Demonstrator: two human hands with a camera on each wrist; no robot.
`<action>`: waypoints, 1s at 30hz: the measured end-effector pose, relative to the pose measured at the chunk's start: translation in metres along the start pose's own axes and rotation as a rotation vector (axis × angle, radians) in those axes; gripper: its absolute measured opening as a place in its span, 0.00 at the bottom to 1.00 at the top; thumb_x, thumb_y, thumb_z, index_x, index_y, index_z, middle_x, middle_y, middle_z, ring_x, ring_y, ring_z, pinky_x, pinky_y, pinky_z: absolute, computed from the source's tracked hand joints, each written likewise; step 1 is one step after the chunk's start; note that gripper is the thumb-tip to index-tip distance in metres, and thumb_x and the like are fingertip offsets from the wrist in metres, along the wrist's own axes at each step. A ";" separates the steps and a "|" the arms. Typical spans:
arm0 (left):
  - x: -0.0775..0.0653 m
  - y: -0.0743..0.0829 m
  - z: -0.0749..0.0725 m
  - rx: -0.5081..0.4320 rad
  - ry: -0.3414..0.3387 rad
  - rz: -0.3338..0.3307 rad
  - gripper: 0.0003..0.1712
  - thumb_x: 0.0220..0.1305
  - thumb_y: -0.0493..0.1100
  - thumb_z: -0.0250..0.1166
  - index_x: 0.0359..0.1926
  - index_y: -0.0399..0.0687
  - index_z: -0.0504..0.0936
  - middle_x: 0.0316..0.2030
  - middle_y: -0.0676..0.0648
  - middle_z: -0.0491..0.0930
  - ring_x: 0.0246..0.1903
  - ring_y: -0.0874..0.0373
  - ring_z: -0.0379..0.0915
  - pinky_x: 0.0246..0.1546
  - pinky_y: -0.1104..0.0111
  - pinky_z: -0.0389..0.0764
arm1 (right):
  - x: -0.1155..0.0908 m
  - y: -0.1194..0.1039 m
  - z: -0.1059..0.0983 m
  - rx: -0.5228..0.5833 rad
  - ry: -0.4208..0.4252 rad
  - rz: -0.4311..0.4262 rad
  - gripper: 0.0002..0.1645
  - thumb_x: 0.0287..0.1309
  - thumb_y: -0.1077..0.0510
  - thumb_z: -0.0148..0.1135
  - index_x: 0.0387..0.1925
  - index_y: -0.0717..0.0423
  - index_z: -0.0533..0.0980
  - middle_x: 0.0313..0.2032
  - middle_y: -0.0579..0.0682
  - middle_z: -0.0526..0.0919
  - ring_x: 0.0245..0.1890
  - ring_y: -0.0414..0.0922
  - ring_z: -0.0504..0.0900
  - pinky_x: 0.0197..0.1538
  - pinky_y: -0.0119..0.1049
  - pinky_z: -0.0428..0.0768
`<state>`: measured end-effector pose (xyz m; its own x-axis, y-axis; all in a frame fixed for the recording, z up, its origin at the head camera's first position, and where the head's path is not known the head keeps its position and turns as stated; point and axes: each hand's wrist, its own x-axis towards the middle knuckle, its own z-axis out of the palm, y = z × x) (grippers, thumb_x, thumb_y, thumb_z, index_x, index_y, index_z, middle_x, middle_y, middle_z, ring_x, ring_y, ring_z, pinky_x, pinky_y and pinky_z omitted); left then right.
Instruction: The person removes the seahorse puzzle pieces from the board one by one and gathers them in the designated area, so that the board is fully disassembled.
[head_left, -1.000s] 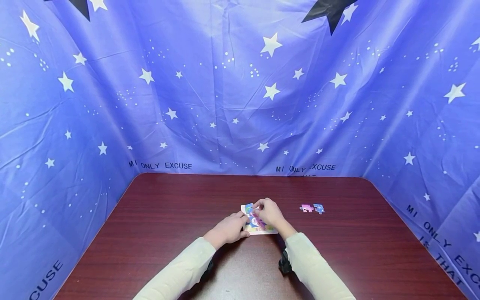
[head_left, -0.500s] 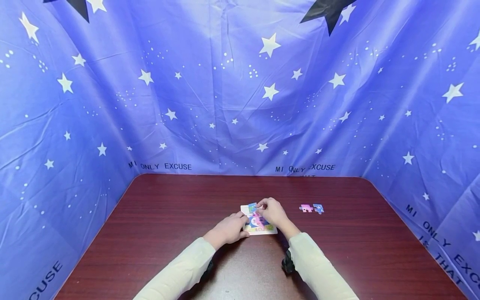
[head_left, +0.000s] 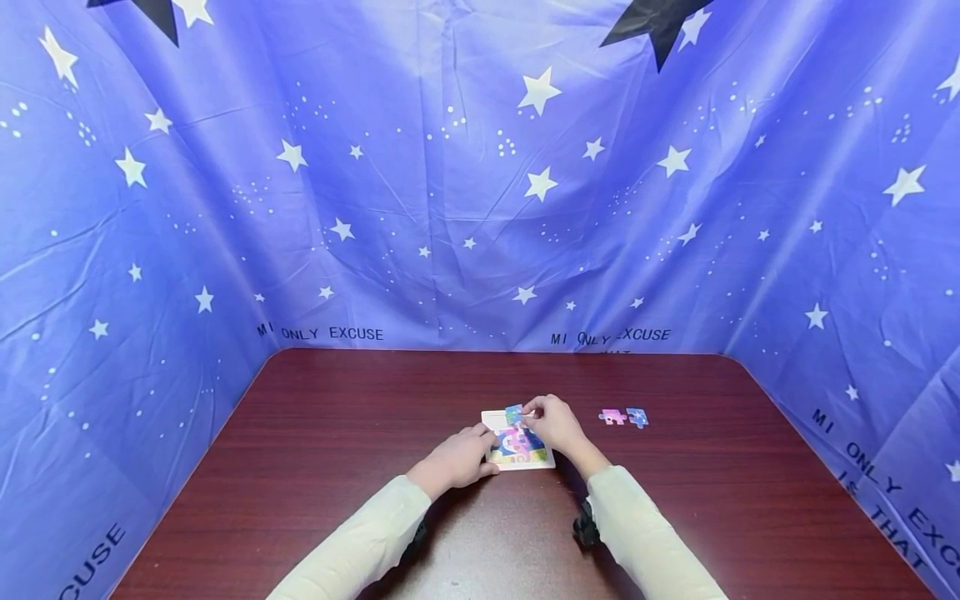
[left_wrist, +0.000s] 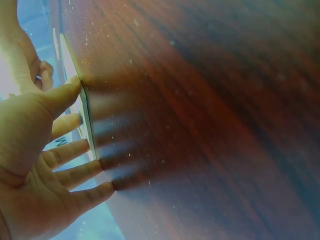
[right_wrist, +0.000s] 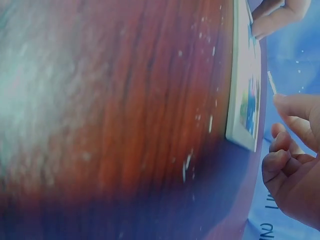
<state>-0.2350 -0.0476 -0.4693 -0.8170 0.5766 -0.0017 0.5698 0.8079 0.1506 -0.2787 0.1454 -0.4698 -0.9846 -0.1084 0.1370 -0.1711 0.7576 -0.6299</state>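
At the left, a cream sleeve [head_left: 352, 542] reaches forward and inward to the left hand [head_left: 459, 458], which lies low on the tabletop [head_left: 360, 408], palm down. Its fingers are extended and spread rather than curled, the foremost ones touching the left edge of a white-rimmed puzzle board [head_left: 495, 422], with the thumb set apart at the near corner. The board lies flat between the two hands, a colourful picture filling its nearer part and a pale strip showing along its far side. Over that far side, a blue puzzle piece [head_left: 513, 412] is pinched between thumb and forefinger of the right hand [head_left: 557, 425]; the right wrist view shows it edge-on, raised clear of the board, the other fingers bent in beneath. The right forearm slants back toward the body in its own sleeve [head_left: 652, 542]. To the right of the right hand, a pink piece [head_left: 613, 417] and another blue piece [head_left: 637, 417] lie side by side.
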 end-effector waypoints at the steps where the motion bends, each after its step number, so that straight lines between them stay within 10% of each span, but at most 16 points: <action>1: 0.000 0.000 0.000 0.000 -0.003 -0.002 0.22 0.60 0.55 0.62 0.51 0.49 0.76 0.49 0.49 0.73 0.48 0.56 0.73 0.50 0.65 0.75 | 0.000 0.001 -0.001 -0.002 -0.002 0.006 0.04 0.50 0.59 0.67 0.30 0.55 0.81 0.27 0.49 0.73 0.26 0.41 0.69 0.31 0.32 0.67; 30: -0.001 0.001 -0.002 -0.004 -0.008 -0.011 0.22 0.60 0.55 0.63 0.51 0.50 0.76 0.48 0.49 0.73 0.46 0.56 0.72 0.48 0.64 0.75 | -0.005 0.014 -0.017 -0.025 0.025 0.029 0.05 0.51 0.58 0.66 0.30 0.56 0.81 0.29 0.50 0.75 0.29 0.42 0.72 0.34 0.33 0.68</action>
<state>-0.2333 -0.0475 -0.4675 -0.8226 0.5685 -0.0108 0.5603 0.8137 0.1548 -0.2755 0.1670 -0.4666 -0.9878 -0.0704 0.1387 -0.1416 0.7757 -0.6149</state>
